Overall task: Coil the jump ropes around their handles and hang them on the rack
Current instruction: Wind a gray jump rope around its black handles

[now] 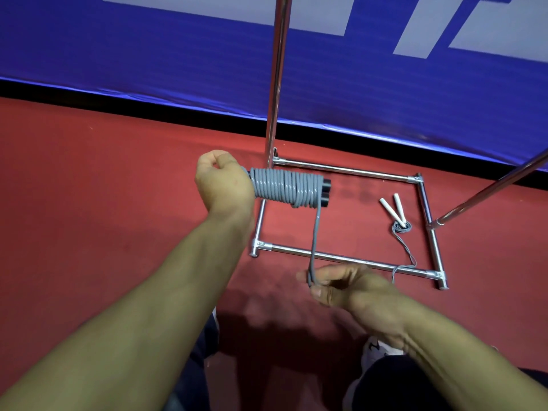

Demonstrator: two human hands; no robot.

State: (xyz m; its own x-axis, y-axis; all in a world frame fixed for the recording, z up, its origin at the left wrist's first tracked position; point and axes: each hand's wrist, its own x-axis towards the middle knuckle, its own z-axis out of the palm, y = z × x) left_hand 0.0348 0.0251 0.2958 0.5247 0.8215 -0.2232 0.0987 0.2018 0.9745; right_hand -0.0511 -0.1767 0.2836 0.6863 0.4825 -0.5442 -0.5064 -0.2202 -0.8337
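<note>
The grey jump rope (286, 188) is wound in tight turns around its two black handles (325, 193), which lie side by side and point right, held above the red floor (103, 188). In the head view, the left hand (222, 185) grips the handle ends with fingers curled round them. A loose tail of the same rope (315, 238) drops from the coil to the right hand (341, 287), which pinches it lower down. Behind them stands the chrome rack (350, 259), its rectangular base on the floor and an upright pole rising from it. Inside the base lies a second jump rope (401, 228) with white handles (393, 207), its thin cord trailing over the front bar. A blue banner (148, 54) runs behind.
</note>
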